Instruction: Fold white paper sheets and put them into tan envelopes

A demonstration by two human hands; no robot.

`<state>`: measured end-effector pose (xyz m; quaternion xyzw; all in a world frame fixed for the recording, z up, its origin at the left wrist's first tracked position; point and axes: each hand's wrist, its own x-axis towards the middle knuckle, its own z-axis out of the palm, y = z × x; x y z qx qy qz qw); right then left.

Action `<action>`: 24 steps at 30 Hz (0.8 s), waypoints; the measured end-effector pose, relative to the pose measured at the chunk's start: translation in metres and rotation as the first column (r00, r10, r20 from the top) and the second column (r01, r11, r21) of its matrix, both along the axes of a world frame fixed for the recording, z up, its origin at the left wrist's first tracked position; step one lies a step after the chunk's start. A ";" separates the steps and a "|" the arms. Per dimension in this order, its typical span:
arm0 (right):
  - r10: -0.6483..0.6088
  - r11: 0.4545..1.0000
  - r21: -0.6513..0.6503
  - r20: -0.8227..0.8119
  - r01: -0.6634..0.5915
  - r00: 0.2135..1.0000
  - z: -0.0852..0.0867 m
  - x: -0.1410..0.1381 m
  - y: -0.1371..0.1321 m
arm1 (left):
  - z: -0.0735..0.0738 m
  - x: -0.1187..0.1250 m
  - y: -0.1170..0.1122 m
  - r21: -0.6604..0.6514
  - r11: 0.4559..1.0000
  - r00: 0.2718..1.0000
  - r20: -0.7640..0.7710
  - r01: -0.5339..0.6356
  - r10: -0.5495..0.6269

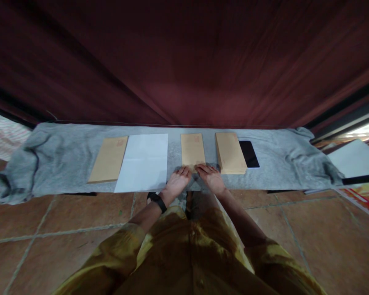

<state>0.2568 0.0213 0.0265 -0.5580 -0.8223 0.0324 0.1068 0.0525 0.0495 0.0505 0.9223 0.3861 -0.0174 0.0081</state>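
A single brown envelope [192, 149] lies in the middle of a grey cloth [64, 147] that covers a low table. My left hand [178, 180] and my right hand [210, 177] rest side by side at the envelope's near edge, fingers stretched out and touching its bottom corners. Neither hand holds anything. A black band sits on my left wrist. To the right lies a stack of brown envelopes [230, 152]. To the left lie a white sheet of paper [144, 162] and another brown envelope [109, 159].
A black phone [249, 153] lies face up beside the stack. A dark red curtain [184, 61] hangs behind the table. White sheets [355, 157] sit on a surface at the far right. The floor has terracotta tiles [49, 221].
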 end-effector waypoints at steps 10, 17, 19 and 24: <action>0.033 0.997 0.075 -0.203 -0.018 0.979 -0.022 -0.020 -0.023 | -0.015 -0.003 -0.013 0.076 0.997 0.998 0.059 -0.023 0.018; 0.017 0.999 0.037 -0.224 -0.010 0.974 -0.021 -0.029 -0.025 | -0.025 0.000 -0.032 0.085 0.994 0.993 0.100 -0.068 0.060; 0.008 1.000 0.029 -0.226 -0.001 0.974 -0.020 -0.031 -0.025 | -0.027 0.001 -0.034 0.079 0.993 0.989 0.128 -0.090 0.079; 0.004 1.000 0.029 -0.216 0.002 0.976 -0.022 -0.031 -0.025 | -0.027 0.001 -0.036 0.085 0.993 0.985 0.163 -0.079 0.065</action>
